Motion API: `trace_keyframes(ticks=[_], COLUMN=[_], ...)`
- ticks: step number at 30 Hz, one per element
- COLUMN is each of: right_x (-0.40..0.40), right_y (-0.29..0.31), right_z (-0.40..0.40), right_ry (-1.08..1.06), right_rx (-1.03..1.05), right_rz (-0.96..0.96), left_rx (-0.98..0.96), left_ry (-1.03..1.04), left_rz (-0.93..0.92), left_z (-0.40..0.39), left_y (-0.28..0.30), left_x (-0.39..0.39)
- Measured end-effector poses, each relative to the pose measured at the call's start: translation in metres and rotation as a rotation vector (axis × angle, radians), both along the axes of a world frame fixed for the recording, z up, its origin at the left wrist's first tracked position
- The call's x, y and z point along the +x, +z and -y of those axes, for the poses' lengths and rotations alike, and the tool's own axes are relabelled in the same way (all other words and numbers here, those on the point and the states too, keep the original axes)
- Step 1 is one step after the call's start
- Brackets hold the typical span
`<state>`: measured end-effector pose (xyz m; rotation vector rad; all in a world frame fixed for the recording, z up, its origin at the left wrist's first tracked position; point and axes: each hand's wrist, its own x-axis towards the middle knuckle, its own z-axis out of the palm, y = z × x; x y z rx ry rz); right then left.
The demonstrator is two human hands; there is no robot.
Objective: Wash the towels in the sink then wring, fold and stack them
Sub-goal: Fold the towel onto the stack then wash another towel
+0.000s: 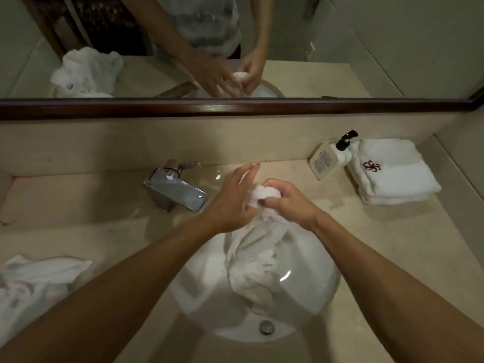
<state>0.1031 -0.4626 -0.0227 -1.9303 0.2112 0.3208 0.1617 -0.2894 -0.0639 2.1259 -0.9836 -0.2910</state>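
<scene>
Two hands work above the sink (324,292): right hand (285,203) fingers curl tightly around the bunched top of the wet towel (264,260) hanging into the basin, left hand (230,203) fingers extended, touching it.

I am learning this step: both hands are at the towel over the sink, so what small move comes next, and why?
Probably close the left hand on the towel below the right hand and twist. The right hand already grips the bunched top, the left fingers are straight, and the rest hangs loose into the sink.
</scene>
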Motion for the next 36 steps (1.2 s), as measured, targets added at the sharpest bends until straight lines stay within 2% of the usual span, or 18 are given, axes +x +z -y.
trace_keyframes(ticks=[2, 5, 6, 10, 12, 14, 17, 21, 23, 26, 36], right_x=[-0.003, -0.003, -0.002, -0.010, -0.011, -0.007, 0.007, 0.028, 0.030, 0.023, 0.017], right_y=[0.011, 0.020, 0.017, 0.001, 0.001, 0.005, 0.011, 0.009, 0.003, -0.007, -0.010], right_z=[0.030, 0.071, 0.085, 0.126, 0.140, 0.154, 0.180, 0.204, 0.207, 0.208, 0.203], right_ry=[0.024, 0.042, -0.001, -0.188, -0.260, -0.379, -0.442, -0.176, -0.112, -0.146, -0.140], right_rx=[0.000, -0.032, -0.062, -0.113, -0.145, -0.270, -0.580, -0.806, -0.818, -0.785, -0.783], right_rz=[-0.037, -0.111, -0.103, 0.013, 0.111, 0.290, 0.478, 0.363, 0.317, 0.374, 0.360], left_rx=[-0.008, -0.005, -0.061, -0.216, -0.326, -0.417, -0.502, -0.552, -0.586, -0.623, -0.601], left_ry=[-0.026, 0.099, 0.121, 0.106, 0.185, 0.335, 0.452, 0.481, 0.465, 0.480, 0.395], left_rz=[-0.318, -0.438, -0.487, -0.683, -0.868, -1.018, -1.118, -1.276, -1.309, -1.338, -1.400], left_z=[0.017, 0.048, 0.059, 0.116, 0.150, 0.181, 0.214, 0.238, 0.244, 0.251, 0.248], left_y=[-0.006, -0.003, 0.001, 0.021, 0.021, 0.021, 0.023, 0.032, 0.037, 0.038, 0.037], left_x=[-0.007, -0.011, -0.010, -0.002, 0.001, 0.005, 0.013, 0.026, 0.031, 0.040, 0.048])
